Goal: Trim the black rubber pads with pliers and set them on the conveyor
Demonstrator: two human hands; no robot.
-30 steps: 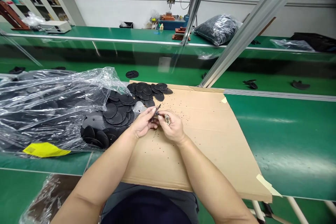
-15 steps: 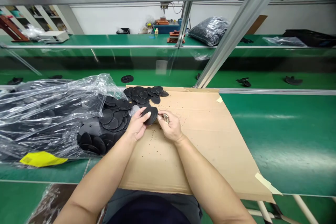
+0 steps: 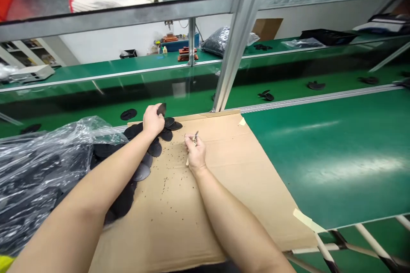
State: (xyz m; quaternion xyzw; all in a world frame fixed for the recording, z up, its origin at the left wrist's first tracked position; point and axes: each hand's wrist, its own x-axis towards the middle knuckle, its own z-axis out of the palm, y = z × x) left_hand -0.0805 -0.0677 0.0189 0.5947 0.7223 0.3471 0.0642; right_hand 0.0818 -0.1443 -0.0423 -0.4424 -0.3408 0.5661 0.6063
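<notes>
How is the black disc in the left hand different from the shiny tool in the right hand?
The disc is flat and black; the tool is narrow and shiny. The disc is farther out, near other discs; the tool is closer in, over the cardboard. Both are being held.

Free room over cardboard (image 3: 238,164), metal post (image 3: 236,42) beyond

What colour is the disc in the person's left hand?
Black: the disc in the left hand shows in the head view, the only view here.
</notes>
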